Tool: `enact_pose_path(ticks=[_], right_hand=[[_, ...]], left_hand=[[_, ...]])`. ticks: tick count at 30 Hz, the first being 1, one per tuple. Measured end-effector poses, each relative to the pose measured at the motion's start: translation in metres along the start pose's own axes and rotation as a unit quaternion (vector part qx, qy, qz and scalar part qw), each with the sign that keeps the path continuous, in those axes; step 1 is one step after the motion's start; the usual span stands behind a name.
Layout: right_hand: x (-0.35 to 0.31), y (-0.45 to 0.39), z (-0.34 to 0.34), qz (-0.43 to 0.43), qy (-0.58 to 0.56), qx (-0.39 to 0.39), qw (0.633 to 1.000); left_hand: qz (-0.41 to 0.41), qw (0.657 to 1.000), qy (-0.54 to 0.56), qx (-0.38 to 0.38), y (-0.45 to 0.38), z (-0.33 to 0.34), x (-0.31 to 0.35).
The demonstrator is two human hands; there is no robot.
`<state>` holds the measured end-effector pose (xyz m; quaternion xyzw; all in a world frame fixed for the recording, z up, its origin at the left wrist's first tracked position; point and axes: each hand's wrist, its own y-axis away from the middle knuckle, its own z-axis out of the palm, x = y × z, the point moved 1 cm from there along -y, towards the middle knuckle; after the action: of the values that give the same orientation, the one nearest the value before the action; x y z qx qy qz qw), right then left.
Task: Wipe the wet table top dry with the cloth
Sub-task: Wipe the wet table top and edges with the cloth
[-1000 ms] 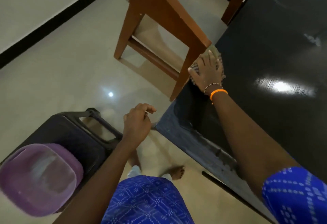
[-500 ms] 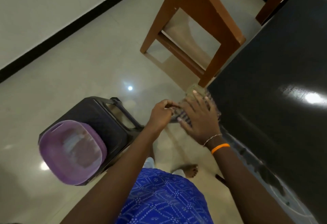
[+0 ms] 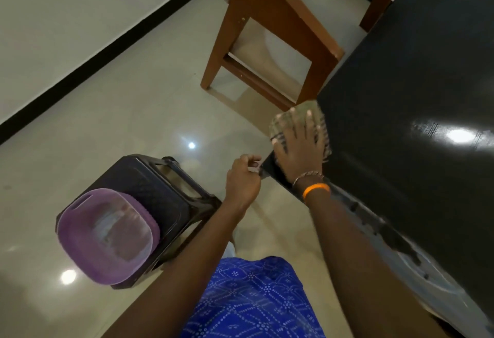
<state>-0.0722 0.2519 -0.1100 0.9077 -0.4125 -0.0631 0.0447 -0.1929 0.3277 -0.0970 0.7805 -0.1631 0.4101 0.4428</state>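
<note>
Head view: right hand [image 3: 298, 148], fingers spread, presses cloth [image 3: 299, 121] flat at black desk [image 3: 417, 92] corner, left hand [image 3: 242, 177] curled empty beside the edge; wooden chair [image 3: 270, 30] close behind, purple basin [image 3: 107, 236] on dark stool [image 3: 160, 185] leftward.

The right hand [image 3: 299, 145] covers most of the cloth [image 3: 291, 117], leaving only its blurred far edges visible. The surface [image 3: 414, 97] runs past the right and top edges. The chair [image 3: 270, 30] is cut at the top. The left hand [image 3: 242, 180] curls near the corner; what it pinches, if anything, is unclear.
</note>
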Motion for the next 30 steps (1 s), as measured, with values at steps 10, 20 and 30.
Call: enact_pose_path(ticks=[10, 20, 30], right_hand=[[0.032, 0.066, 0.006, 0.081, -0.063, 0.031, 0.994], [0.185, 0.211, 0.003, 0.435, -0.061, 0.047, 0.897], [0.024, 0.145, 0.014, 0.321, -0.081, 0.055, 0.942]], left_hand=[[0.134, 0.956, -0.251, 0.075, 0.045, 0.037, 0.011], [0.044, 0.995, -0.021, -0.089, 0.062, 0.061, -0.008], [0.111, 0.994, -0.014, 0.018, 0.04, 0.027, -0.001]])
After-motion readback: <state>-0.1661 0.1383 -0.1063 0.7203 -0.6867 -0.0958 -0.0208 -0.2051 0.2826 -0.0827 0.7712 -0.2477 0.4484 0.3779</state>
